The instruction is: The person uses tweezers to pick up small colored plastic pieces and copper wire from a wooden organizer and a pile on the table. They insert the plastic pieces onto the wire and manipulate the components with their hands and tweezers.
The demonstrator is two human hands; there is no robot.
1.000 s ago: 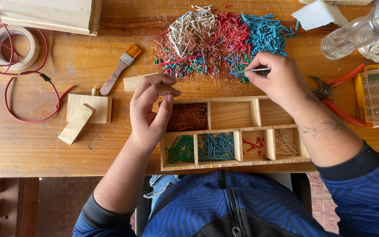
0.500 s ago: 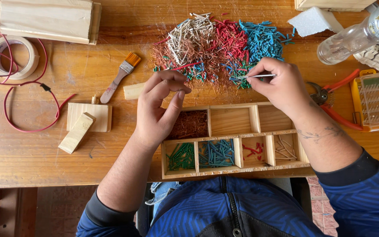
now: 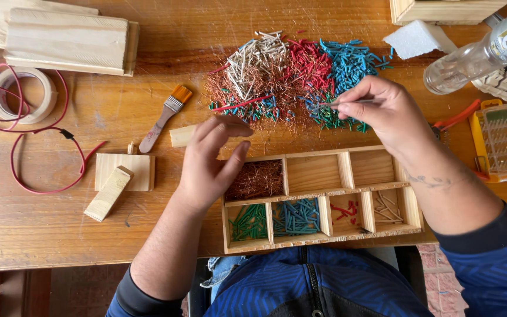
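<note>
Since approx. 0.5 s ago, left hand (image 3: 211, 161) has opened up a bit, fingers spread, empty, above the tray (image 3: 318, 201) compartment w/ copper strands (image 3: 257, 179). Right hand (image 3: 381, 113) is pinched shut on a thin grey wire piece (image 3: 347, 103) over the pile of cut wire bits (image 3: 300, 73). Wire piece looks v. light, short, springy and slippery; best pinched mid-length w/ fingertips.

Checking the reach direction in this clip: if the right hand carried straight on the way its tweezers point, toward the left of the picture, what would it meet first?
Likely the green pieces at the near edge of the mixed pile: the right hand holds thin tweezers whose tips sit right at them. Height above the pile is unclear.
</note>
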